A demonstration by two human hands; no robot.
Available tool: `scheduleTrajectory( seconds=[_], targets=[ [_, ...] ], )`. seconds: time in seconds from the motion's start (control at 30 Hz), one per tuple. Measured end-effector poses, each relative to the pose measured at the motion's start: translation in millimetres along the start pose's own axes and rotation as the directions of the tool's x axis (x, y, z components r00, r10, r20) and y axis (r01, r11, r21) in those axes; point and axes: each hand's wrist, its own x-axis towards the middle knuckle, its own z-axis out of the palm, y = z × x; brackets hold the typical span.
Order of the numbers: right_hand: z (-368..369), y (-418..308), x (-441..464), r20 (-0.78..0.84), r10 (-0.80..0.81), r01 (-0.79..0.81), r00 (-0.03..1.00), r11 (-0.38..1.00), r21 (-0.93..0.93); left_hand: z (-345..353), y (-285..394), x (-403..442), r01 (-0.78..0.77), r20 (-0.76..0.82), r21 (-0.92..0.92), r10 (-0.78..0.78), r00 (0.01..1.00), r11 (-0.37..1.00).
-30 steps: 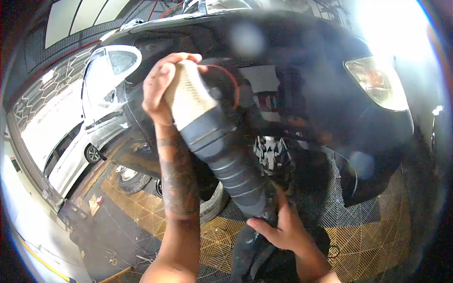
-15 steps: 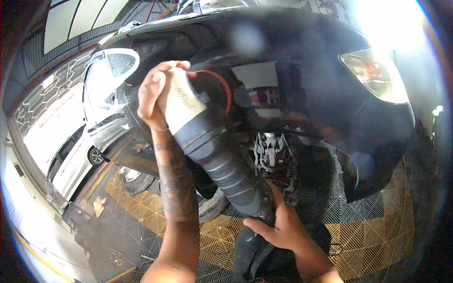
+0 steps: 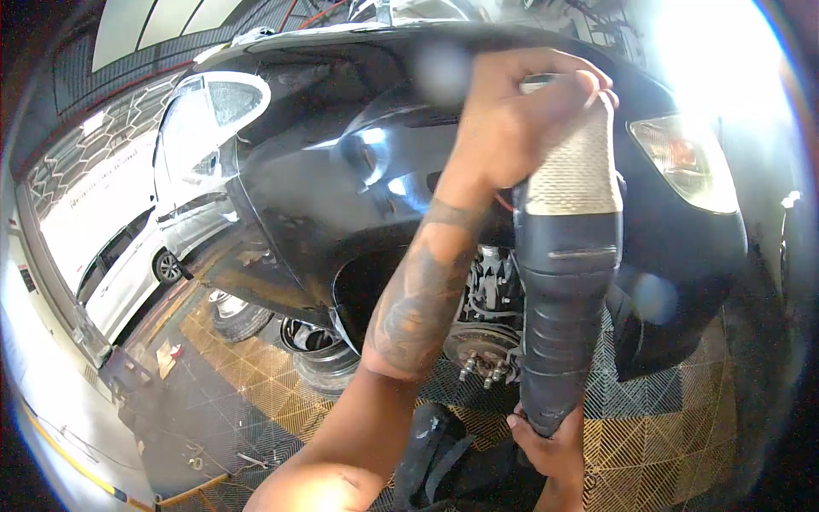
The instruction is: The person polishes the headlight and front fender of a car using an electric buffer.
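I hold a car polisher (image 3: 570,256) almost upright in front of the car's black fender (image 3: 316,188). Its body is black, with a cream, textured cover over the head. My left hand (image 3: 529,111) is closed over the top of that head, fingers curled round it. Lower down, my right hand (image 3: 554,444) wraps round the end of the handle. The polisher's head and my left hand hide the pad, so I cannot tell whether it touches the paint. Bright reflections show on the fender to the left of my forearm.
The wheel is off, baring the brake disc (image 3: 482,346) under the arch. Wheels with tyres (image 3: 328,375) lie on the grey and yellow floor tiles (image 3: 657,452). A headlight (image 3: 687,162) is at the right. A white car (image 3: 128,273) stands at the far left.
The polisher has swung rightward across the fender, from leaning left to nearly upright. Both hands have stayed on it, the left moving far right and the right slightly right and down.
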Motion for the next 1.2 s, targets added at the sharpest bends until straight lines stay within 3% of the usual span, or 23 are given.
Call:
scheduleTrajectory(
  seconds=[0.13, 0.17, 0.23, 0.3, 0.33, 0.43, 0.47, 0.63, 0.67, 0.77, 0.8, 0.9, 0.97, 1.03, 1.1, 1.2],
  targets=[
    [11, -24, 16, 0.135, -0.011, 0.025, 0.991, 0.994, -0.108, -40, 11, -24, 0.009, -0.034, -0.071, -0.011, 0.999, 0.997],
    [17, -30, 22, 0.138, -0.211, 0.234, 0.968, 0.955, -0.182, -50, 16, -32, 0.033, -0.07, -0.08, -0.038, 0.997, 0.996],
    [29, -37, 29, 0.153, -0.394, 0.422, 0.906, 0.872, -0.249, -77, 19, -46, -0.021, -0.097, -0.022, 0.019, 0.995, 1.0],
    [41, -39, 36, 0.217, -0.318, 0.353, 0.923, 0.925, -0.143, -100, 25, -62, -0.016, -0.178, 0.056, 0.026, 0.984, 0.998],
    [44, -49, 42, 0.278, -0.415, 0.479, 0.866, 0.849, -0.223, -109, 30, -70, -0.001, -0.221, 0.102, 0.024, 0.975, 0.995],
    [60, -46, 52, 0.36, -0.396, 0.473, 0.845, 0.867, -0.157, -139, 34, -95, -0.037, -0.362, 0.096, 0.07, 0.93, 0.995],
    [64, -51, 51, 0.382, -0.324, 0.39, 0.865, 0.914, -0.109, -145, 38, -105, 0.0, -0.424, 0.123, 0.053, 0.904, 0.992],
    [75, -52, 52, 0.451, -0.267, 0.331, 0.852, 0.941, -0.069, -166, 35, -148, 0.065, -0.638, 0.16, 0.053, 0.768, 0.985],
    [76, -50, 51, 0.449, -0.271, 0.341, 0.852, 0.937, -0.081, -169, 33, -154, -0.014, -0.591, 0.007, 0.016, 0.806, 1.0],
    [73, -33, 45, 0.414, -0.359, 0.437, 0.837, 0.893, -0.108, -156, 29, -163, -0.065, -0.623, 0.016, 0.061, 0.78, 0.998],
    [69, -32, 43, 0.413, -0.359, 0.436, 0.837, 0.894, -0.106, -151, 26, -163, -0.101, -0.598, -0.078, 0.034, 0.801, 0.992],
    [51, -30, 33, 0.417, -0.313, 0.409, 0.853, 0.898, -0.162, -127, 22, -160, -0.024, -0.61, 0.08, 0.068, 0.79, 0.996],
    [35, -21, 21, 0.389, -0.137, 0.26, 0.911, 0.923, -0.284, -98, 22, -148, -0.035, -0.572, 0.06, 0.063, 0.818, 0.998],
    [21, -4, 6, 0.342, -0.15, 0.255, 0.928, 0.923, -0.289, -73, 24, -135, -0.032, -0.434, 0.126, 0.084, 0.897, 0.992],
    [13, 1, 2, 0.292, -0.157, 0.244, 0.943, 0.925, -0.29, -56, 22, -129, -0.038, -0.366, 0.038, 0.05, 0.929, 0.999],
    [7, -1, 2, 0.305, -0.282, 0.364, 0.91, 0.895, -0.257, -51, 21, -137, -0.007, -0.468, 0.052, 0.03, 0.883, 0.999]
  ],
)
